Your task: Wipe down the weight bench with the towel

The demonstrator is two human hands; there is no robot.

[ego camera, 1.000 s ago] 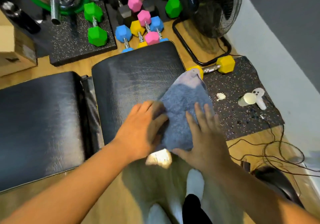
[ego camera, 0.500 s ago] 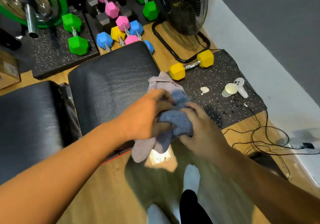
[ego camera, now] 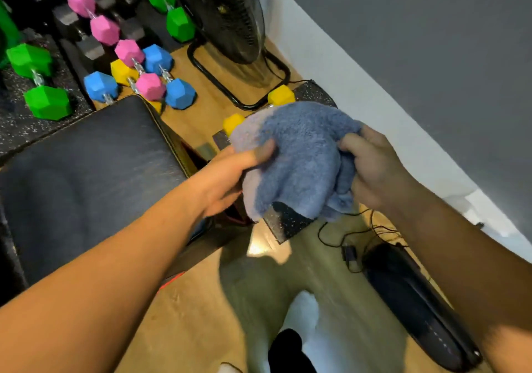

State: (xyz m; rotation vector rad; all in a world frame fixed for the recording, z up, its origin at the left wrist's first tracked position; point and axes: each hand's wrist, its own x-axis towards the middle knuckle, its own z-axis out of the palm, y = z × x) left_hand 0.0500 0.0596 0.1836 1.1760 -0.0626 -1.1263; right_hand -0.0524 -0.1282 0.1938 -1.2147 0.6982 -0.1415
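Towel (ego camera: pixel 299 159), blue-grey terry with a thick, fuzzy pile and a paler lavender patch at its left edge, hangs bunched between both hands in the middle of the frame. It sits to the right of the weight bench and off its pad. The left hand (ego camera: pixel 227 177) pinches the pale left edge, thumb laid on top of the cloth. The right hand (ego camera: pixel 371 168) has its fingers curled round a crumpled wad of the right side.

The weight bench (ego camera: pixel 86 165) fills the left of the frame: a black padded slab with rounded corners, covered in a faintly grained, leather-like skin with a dull sheen.

In the upper left lie hexagonal dumbbells with matte coloured heads and bright metal handles: a green dumbbell (ego camera: pixel 37 81), a pink dumbbell (ego camera: pixel 138 70) and a blue dumbbell (ego camera: pixel 169 76). A yellow dumbbell (ego camera: pixel 280 94) peeks out just above the towel. A black floor fan (ego camera: pixel 224 12) with a wire grille and a tubular base stands at the top centre.

Below the towel a black rubber mat (ego camera: pixel 288 225) speckled with white lies on the wooden floor (ego camera: pixel 195 315). Thin black cables (ego camera: pixel 345 237) tangle to the mat's right.
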